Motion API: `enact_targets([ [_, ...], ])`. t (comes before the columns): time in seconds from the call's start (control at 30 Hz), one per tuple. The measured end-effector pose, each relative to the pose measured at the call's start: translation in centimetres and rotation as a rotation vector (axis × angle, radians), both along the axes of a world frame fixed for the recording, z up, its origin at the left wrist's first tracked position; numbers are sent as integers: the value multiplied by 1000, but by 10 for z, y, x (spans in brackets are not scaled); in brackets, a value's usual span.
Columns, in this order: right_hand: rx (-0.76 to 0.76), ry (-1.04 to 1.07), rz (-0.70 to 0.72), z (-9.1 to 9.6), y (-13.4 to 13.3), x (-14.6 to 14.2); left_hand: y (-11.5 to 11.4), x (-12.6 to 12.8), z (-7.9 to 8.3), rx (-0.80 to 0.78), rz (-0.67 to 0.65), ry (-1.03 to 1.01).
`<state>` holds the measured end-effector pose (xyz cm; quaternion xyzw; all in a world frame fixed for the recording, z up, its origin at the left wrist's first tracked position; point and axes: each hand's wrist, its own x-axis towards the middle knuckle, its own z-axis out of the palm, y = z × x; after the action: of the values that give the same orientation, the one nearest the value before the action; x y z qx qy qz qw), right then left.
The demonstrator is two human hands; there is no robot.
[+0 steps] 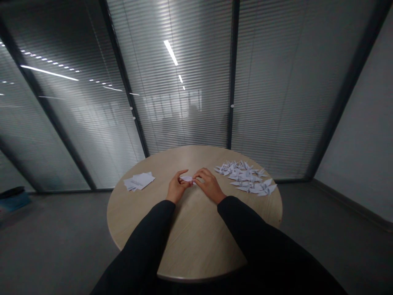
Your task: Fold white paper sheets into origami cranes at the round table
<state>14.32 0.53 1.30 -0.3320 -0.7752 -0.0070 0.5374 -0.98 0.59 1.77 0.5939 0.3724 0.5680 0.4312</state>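
Folded white paper piece (186,178) is sitting btwn both hands, just above the bench (196,241). It's small & partly hidden by fingers, so exact fold state can't be told from this view. L hand (177,187) is curling inward, not open flat, w/ its fingertips closing on the paper's left end. R hand (209,185) is coming in from the other side, partly closed, w/ fingers angled down & pinching the paper's right end. Both hands are nearly meeting at the paper & both appear to be sharing the hold, though the exact finger contact is hard to see.

For clean handling, fingertips are best staying close to the paper's edges, w/ pressure kept even from both sides & wrists kept low & steady. Pinching lightly is avoiding crumpling; running a fingertip firmly along any crease is giving a sharper line.

Loose stack of white paper sheets (139,181) is lying on the bench, well left of L hand, slightly fanned. Pile of folded paper cranes (245,177) is spreading across the bench just beyond & right of R hand. Black sleeves (144,241) are covering both forearms, reaching toward the hands from the near edge of the bench.
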Motion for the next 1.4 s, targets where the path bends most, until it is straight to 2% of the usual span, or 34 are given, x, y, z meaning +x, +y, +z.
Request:
enact_targets([
  [0.4,-29,23,32,-1,2,1,4,-4,-4,45,50,68],
  [0.67,-118,36,61,-1,4,0,4,-5,-4,56,54,114],
  [0.83,-137,-26,36,-3,4,0,4,-4,-5,55,58,101],
  [0.97,-86,-155,-56,-2,0,1,3,-3,-5,29,12,61],
  [1.13,56,-286,-196,0,-2,-1,-3,-1,1,1,-22,44],
  [1.4,177,-470,-253,5,-9,-6,-7,-1,2,-65,-89,-89],
])
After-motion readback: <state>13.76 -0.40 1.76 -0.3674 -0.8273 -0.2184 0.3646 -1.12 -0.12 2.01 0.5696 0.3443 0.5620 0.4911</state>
